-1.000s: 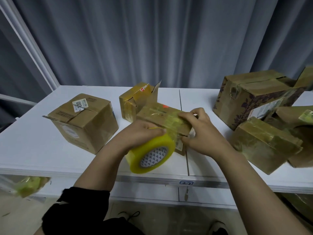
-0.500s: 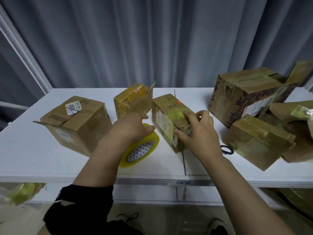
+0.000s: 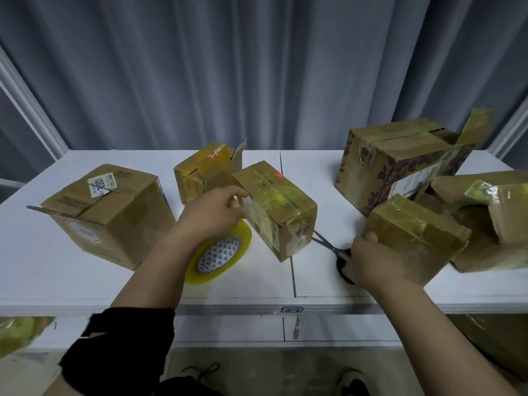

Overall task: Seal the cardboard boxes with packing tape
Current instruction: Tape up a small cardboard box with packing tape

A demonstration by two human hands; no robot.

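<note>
The left hand (image 3: 211, 215) curls its fingers round the tape roll (image 3: 220, 260). The right hand (image 3: 368, 261) closes its fingers on scissors (image 3: 325, 243) near the "2-2" tag (image 3: 292, 309) at the front edge of the desk (image 3: 43, 267).

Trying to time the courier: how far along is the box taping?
Done: the middle box and the low right box carry tape over their tops. In hand: the left hand grips the tape roll beside it; the right hand grips the scissors, probably to cut. Left: the left box seems untaped; the small rear box and big right box have flaps up.
</note>
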